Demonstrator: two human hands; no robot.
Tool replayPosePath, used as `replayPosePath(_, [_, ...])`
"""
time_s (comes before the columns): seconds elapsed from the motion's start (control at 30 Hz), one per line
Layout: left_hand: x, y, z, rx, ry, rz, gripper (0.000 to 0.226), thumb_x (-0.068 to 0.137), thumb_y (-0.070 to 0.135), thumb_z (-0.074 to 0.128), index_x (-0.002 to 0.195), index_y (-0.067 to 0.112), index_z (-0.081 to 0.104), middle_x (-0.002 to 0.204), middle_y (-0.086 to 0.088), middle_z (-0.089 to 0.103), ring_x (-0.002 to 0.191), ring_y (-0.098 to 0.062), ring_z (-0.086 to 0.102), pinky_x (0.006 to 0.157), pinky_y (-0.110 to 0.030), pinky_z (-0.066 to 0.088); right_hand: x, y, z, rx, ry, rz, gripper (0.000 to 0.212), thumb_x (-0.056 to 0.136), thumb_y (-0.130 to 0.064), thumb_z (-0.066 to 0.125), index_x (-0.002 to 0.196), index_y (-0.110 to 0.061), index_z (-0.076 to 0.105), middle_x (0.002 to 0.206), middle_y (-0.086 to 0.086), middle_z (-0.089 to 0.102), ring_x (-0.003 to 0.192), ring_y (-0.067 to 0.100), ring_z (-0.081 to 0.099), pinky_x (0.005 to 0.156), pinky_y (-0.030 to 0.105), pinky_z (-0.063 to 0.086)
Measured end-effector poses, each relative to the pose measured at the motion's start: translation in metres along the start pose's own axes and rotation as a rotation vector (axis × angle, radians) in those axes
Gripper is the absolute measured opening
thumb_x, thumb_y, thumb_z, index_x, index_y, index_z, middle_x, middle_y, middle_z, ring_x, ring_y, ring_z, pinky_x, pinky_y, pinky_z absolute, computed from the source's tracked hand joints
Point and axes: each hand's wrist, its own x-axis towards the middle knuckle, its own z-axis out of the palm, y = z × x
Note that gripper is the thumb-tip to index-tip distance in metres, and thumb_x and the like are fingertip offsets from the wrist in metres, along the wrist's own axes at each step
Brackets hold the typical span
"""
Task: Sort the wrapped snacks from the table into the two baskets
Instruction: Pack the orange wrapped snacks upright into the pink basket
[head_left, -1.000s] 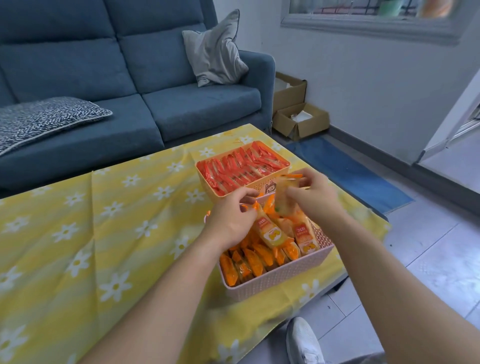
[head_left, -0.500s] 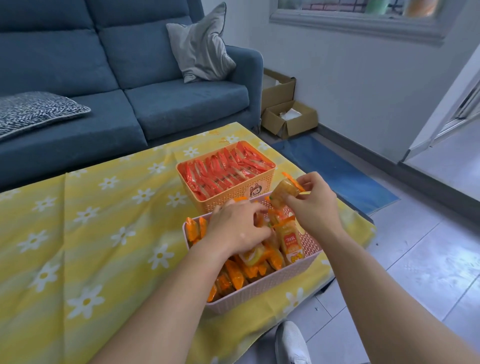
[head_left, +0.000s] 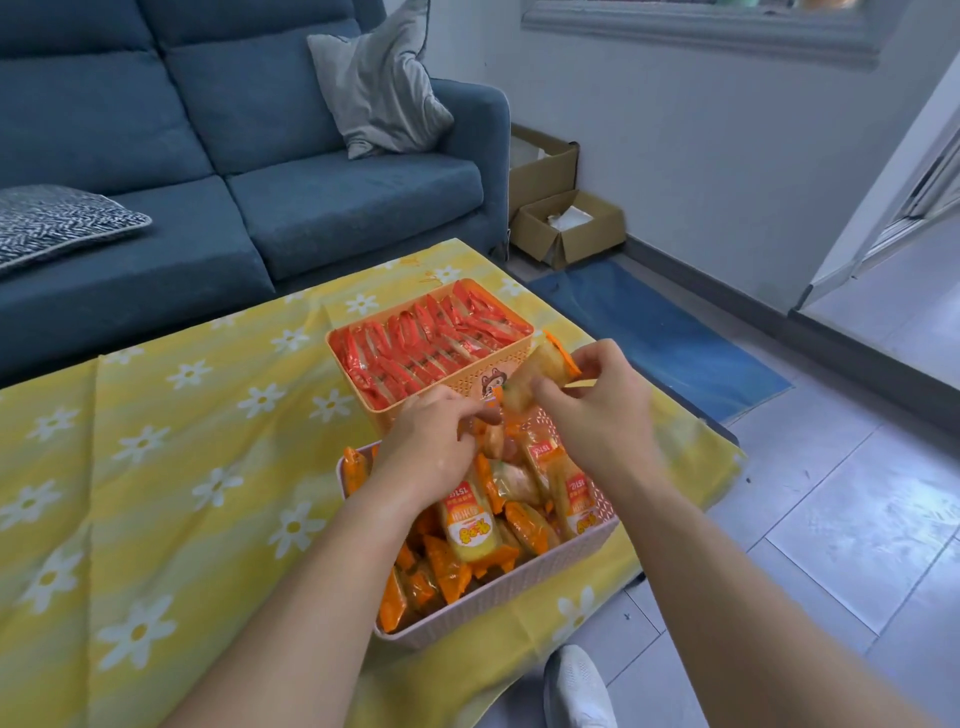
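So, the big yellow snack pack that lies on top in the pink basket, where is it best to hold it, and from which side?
Probably grip the yellow snack pack across its middle, from above. It lies lengthwise on top of the pile in the pink basket, its upper face exposed, with smaller packs crowding its sides and the left hand just over its far end.

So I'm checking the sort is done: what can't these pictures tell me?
Head view only:
- Left hand: fingers curl downward, hiding whether its grip holds a snack.
- Pink basket: both forearms cover part of its contents.
- Held snack in the right hand: blurred, print unreadable.
- Table: cut off at left and bottom edges.
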Motion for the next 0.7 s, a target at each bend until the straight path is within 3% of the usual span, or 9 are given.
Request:
replayPosePath(0.07, [-0.001, 0.003, 0.001, 0.091, -0.015, 0.013, 0.037, 0.096, 0.017, 0.05, 0.117, 0.042, 0.069, 0.117, 0.012, 0.053, 0.115, -0.017, 0.04, 0.099, -0.035, 0.036, -0.002, 0.001, 0.004, -0.031, -0.001, 0.017, 0.023, 0.084, -0.029, 0.074, 0.094, -0.022, 0.055, 0.088, -0.007, 0.061, 0.08, 0.012, 0.06, 0.064, 0.031, 0.053])
replayPosePath(0.13, [0.0, 0.004, 0.001, 0.173, 0.004, 0.025, 0.035, 0.096, 0.023, 0.05, 0.12, 0.041, 0.069, 0.117, 0.011, 0.056, 0.115, -0.02, 0.044, 0.098, -0.037, 0.041, -0.004, 0.004, 0.007, -0.065, -0.005, 0.027, 0.023, 0.084, -0.029, 0.074, 0.089, -0.019, 0.054, 0.084, -0.002, 0.061, 0.077, 0.02, 0.059, 0.061, 0.033, 0.05])
replayPosePath(0.27, [0.0, 0.008, 0.001, 0.205, 0.052, -0.009, 0.031, 0.094, 0.026, 0.056, 0.118, 0.034, 0.074, 0.116, 0.005, 0.065, 0.117, -0.022, 0.054, 0.096, -0.038, 0.048, -0.002, 0.009, 0.006, -0.135, -0.009, 0.074, 0.022, 0.084, -0.025, 0.072, 0.089, -0.022, 0.051, 0.084, -0.001, 0.06, 0.078, 0.021, 0.059, 0.066, 0.041, 0.057])
replayPosePath(0.37, [-0.001, 0.011, -0.003, 0.085, 0.101, -0.042, 0.017, 0.089, 0.029, 0.065, 0.094, 0.034, 0.081, 0.102, 0.009, 0.073, 0.101, -0.015, 0.063, 0.085, -0.033, 0.054, -0.002, 0.009, 0.005, -0.183, 0.005, 0.047, 0.023, 0.085, -0.024, 0.072, 0.09, -0.024, 0.05, 0.086, -0.005, 0.058, 0.079, 0.017, 0.058, 0.067, 0.039, 0.057])
replayPosePath(0.47, [-0.002, 0.007, -0.009, -0.064, 0.169, -0.067, 0.015, 0.085, 0.027, 0.076, 0.075, 0.037, 0.073, 0.085, 0.014, 0.07, 0.084, -0.007, 0.064, 0.074, -0.031, 0.055, -0.002, 0.009, 0.006, -0.203, 0.009, 0.023, 0.025, 0.086, -0.024, 0.073, 0.092, -0.026, 0.049, 0.087, -0.008, 0.057, 0.08, 0.014, 0.057, 0.069, 0.04, 0.058])
replayPosePath(0.53, [-0.003, 0.003, -0.013, -0.149, 0.204, -0.08, 0.013, 0.085, 0.023, 0.078, 0.086, 0.034, 0.071, 0.084, 0.014, 0.068, 0.081, -0.007, 0.064, 0.073, -0.034, 0.056, -0.001, 0.01, 0.005, -0.178, 0.009, 0.038, 0.025, 0.086, -0.026, 0.075, 0.093, -0.027, 0.05, 0.088, -0.008, 0.058, 0.082, 0.015, 0.059, 0.071, 0.041, 0.06])
replayPosePath(0.6, [-0.002, -0.001, -0.014, -0.206, 0.22, -0.069, 0.025, 0.085, 0.021, 0.079, 0.103, 0.033, 0.066, 0.086, 0.012, 0.067, 0.082, -0.01, 0.064, 0.072, -0.033, 0.055, 0.0, 0.009, 0.004, -0.159, 0.014, 0.048, 0.025, 0.086, -0.026, 0.075, 0.092, -0.026, 0.05, 0.089, -0.007, 0.058, 0.083, 0.015, 0.06, 0.072, 0.041, 0.06])
replayPosePath(0.7, [0.001, -0.001, -0.014, -0.102, 0.211, 0.04, 0.029, 0.09, 0.013, 0.073, 0.113, 0.029, 0.07, 0.096, 0.01, 0.064, 0.091, -0.011, 0.06, 0.078, -0.024, 0.045, 0.0, 0.005, 0.0, -0.135, 0.026, 0.039, 0.025, 0.085, -0.024, 0.075, 0.09, -0.025, 0.05, 0.087, -0.007, 0.057, 0.083, 0.015, 0.058, 0.071, 0.039, 0.059])
